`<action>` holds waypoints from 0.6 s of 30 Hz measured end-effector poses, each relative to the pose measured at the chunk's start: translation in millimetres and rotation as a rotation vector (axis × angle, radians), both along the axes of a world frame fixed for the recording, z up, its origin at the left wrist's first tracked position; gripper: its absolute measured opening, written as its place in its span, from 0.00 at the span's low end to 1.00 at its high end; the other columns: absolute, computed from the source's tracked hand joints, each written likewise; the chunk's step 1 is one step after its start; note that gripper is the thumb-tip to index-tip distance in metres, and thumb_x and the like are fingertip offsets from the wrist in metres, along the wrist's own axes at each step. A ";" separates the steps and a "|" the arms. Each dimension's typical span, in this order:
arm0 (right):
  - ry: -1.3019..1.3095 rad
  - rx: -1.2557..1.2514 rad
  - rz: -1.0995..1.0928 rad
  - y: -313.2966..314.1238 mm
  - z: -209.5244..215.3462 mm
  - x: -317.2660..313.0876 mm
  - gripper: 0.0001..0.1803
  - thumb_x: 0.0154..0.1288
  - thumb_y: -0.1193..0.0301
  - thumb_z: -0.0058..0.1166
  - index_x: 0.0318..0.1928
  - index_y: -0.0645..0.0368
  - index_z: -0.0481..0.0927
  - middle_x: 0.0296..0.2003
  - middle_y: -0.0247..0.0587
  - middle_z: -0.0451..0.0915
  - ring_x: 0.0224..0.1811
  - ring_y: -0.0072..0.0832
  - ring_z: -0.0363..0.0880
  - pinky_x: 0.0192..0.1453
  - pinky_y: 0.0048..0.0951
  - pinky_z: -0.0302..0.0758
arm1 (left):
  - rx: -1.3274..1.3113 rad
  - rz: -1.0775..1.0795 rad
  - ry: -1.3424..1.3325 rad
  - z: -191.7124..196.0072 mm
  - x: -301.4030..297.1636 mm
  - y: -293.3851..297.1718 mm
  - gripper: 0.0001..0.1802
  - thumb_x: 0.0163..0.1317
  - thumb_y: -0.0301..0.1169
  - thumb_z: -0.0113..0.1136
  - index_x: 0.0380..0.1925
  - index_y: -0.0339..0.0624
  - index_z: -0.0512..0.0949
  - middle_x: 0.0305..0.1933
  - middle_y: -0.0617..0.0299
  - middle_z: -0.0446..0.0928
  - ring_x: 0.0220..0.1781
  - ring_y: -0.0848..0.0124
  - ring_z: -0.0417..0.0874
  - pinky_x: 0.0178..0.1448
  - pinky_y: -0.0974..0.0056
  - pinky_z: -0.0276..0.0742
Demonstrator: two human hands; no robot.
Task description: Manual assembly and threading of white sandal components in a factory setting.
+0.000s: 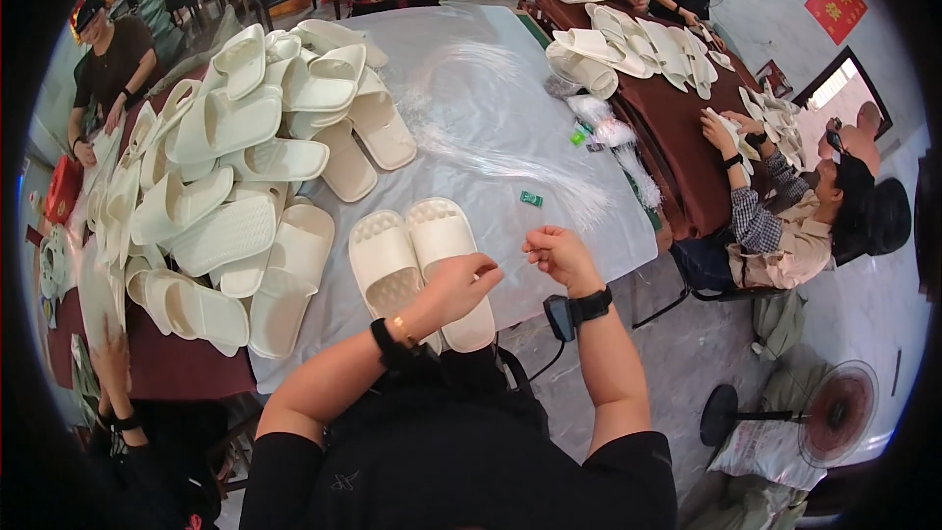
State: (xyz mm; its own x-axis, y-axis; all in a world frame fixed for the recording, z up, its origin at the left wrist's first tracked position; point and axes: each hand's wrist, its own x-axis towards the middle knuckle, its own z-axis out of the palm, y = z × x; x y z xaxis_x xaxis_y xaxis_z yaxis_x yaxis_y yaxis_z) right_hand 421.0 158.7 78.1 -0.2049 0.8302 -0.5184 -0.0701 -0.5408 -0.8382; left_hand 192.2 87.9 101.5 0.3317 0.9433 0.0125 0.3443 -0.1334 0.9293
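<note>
A pair of cream slippers [385,257] lies side by side on the plastic-covered table before me, bumpy insoles showing at their toe openings. Above the right slipper of the pair is my left hand [457,287], its fingers loosely stretched toward the right and nothing visible in them. My right hand [561,257] is raised just right of the pair, fingers curled in a pinch; whatever it holds is too small to make out. Beyond it lies a small green packet [531,198]. Thin clear plastic strands [510,169] spread across the sheet farther back.
A large heap of cream slippers [221,123] covers the table's left side. On the right, a brown-covered table [677,172] carries more slippers [638,44]. Several people work around both tables. A standing fan [836,414] is at the lower right.
</note>
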 end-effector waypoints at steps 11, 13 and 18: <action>0.156 -0.055 0.207 27.9 -18.2 -61.0 0.06 0.65 0.66 0.53 0.37 0.55 0.79 0.33 0.35 0.83 0.30 0.24 0.79 0.34 0.27 0.73 | -0.354 0.022 -0.218 -30.7 12.6 5.2 0.16 0.66 0.35 0.47 0.25 0.36 0.77 0.21 0.64 0.75 0.20 0.76 0.74 0.24 0.70 0.70; 0.053 -0.111 0.197 55.8 -22.2 -72.7 0.09 0.67 0.64 0.48 0.35 0.54 0.78 0.32 0.36 0.83 0.29 0.25 0.80 0.32 0.26 0.72 | -0.308 0.023 -0.150 -28.5 9.9 -2.7 0.17 0.65 0.35 0.47 0.22 0.36 0.76 0.20 0.64 0.74 0.20 0.75 0.74 0.25 0.70 0.70; 0.068 -0.200 0.037 132.0 -54.2 -87.6 0.10 0.68 0.67 0.45 0.34 0.56 0.77 0.30 0.38 0.83 0.30 0.28 0.80 0.31 0.29 0.73 | -0.189 -0.073 -0.061 -17.3 -0.1 -21.7 0.18 0.61 0.38 0.48 0.21 0.35 0.76 0.19 0.53 0.77 0.21 0.63 0.79 0.30 0.59 0.73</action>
State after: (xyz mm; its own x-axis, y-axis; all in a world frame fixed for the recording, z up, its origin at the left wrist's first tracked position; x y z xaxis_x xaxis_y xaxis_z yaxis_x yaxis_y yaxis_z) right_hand 333.5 290.7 23.8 -0.2736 0.7035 -0.6559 -0.0992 -0.6990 -0.7083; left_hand 192.1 66.2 84.3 0.4033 0.9042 -0.1403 0.2829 0.0226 0.9589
